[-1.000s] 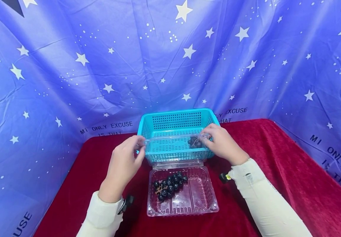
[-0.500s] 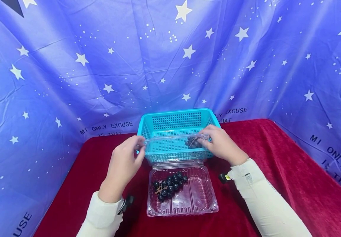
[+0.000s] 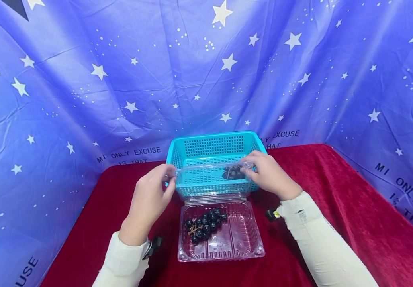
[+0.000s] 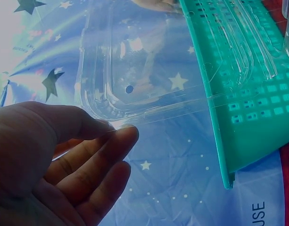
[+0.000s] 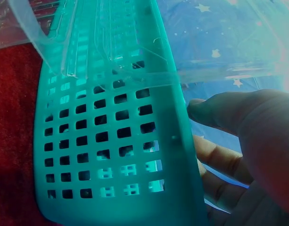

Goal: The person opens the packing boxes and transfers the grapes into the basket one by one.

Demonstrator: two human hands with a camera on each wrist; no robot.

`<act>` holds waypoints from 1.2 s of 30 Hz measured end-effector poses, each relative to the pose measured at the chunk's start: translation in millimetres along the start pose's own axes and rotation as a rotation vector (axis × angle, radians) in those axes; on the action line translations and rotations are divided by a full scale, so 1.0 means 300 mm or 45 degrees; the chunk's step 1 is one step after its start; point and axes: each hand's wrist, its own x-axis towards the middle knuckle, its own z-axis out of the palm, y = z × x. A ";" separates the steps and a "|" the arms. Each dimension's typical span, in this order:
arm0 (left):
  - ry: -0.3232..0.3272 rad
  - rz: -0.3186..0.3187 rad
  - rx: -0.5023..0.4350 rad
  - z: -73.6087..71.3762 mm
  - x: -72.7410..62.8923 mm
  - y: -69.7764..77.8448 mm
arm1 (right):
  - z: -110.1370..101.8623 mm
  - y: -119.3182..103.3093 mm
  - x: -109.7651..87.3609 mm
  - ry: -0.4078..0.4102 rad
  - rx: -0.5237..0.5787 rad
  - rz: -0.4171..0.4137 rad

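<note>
On the red cloth-covered table (image 3: 328, 191), a clear hinged tray (image 3: 246, 231) lies nearest the person, with a bunch of dark grapes (image 3: 208, 225) in its left and middle part; the brown stem points toward the left wall. The transparent lid (image 3: 208, 177) is raised from the tray's far edge and overlaps the near side of a turquoise basket (image 3: 214, 146) that stands directly behind. A second bunch (image 3: 232, 172) is at the right end of the basket, seen through the lid.

The left hand (image 3: 152, 197) pinches the lid's left corner between thumb and forefinger; its remaining fingers are loosely bent, clear of the plastic. The right hand (image 3: 269, 173) is positioned at the basket's right end, beside the second bunch, thumb and fingers bent and spaced apart. Its fingertips are partly concealed by the rim in the right wrist view, so whether it grips the grapes cannot be determined.

Both forearms are covered by cream sleeves (image 3: 321, 235). A blue backdrop (image 3: 177, 79) with white stars hangs behind the table.
</note>
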 end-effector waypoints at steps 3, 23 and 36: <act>-0.002 -0.004 0.000 0.000 0.000 0.000 | -0.002 -0.001 -0.002 -0.006 0.007 0.000; -0.010 -0.006 0.001 -0.002 0.000 0.000 | -0.040 -0.026 -0.010 0.035 0.007 -0.014; -0.012 -0.006 -0.003 0.001 -0.001 -0.002 | -0.085 -0.046 -0.022 0.092 0.047 -0.012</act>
